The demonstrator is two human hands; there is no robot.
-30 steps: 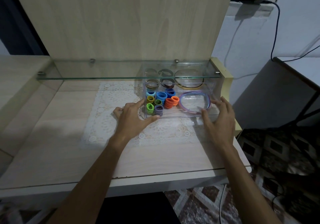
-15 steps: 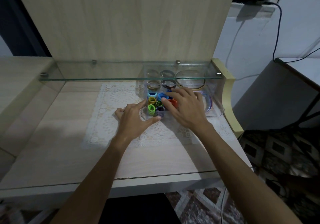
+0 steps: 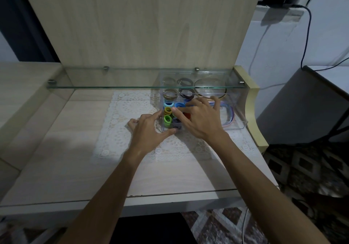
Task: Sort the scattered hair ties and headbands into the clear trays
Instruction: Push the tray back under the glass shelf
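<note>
Pale wood-grain desk [image 3: 56, 168], seen from my head view, carrying a white lace mat [image 3: 132, 139] at its centre. On the mat, my left hand [image 3: 149, 132] rests with fingers loosely spread; its thumb and forefinger bracket the near left corner of the front clear tray [image 3: 239, 125], touching the wall, and I cannot tell whether they actually squeeze it. Inside that tray, left section: a light-blue hair tie [image 3: 168, 104] at the back, a yellow-green hair tie [image 3: 167, 110] in front of it, a bright green hair tie [image 3: 167, 119] nearest me, and a navy striped hair tie [image 3: 176, 125] just beside the green one. A blue hair tie [image 3: 179, 104] and an orange hair tie [image 3: 187, 115] show only partly under my right hand [image 3: 200, 119]. That hand lies palm down over the tray's middle, fingers extended and fanned, fingertips [image 3: 174, 109] reaching toward the ties; what they touch is hidden. To its right, pastel headbands [image 3: 229, 115] curve along the tray's larger section. Behind, under the glass shelf [image 3: 113, 87], a second clear tray [image 3: 233, 95] holds brown and dark hair ties [image 3: 170, 95] and an olive headband [image 3: 222, 96]. Far right: a black cable [image 3: 307, 36] on the wall.
</note>
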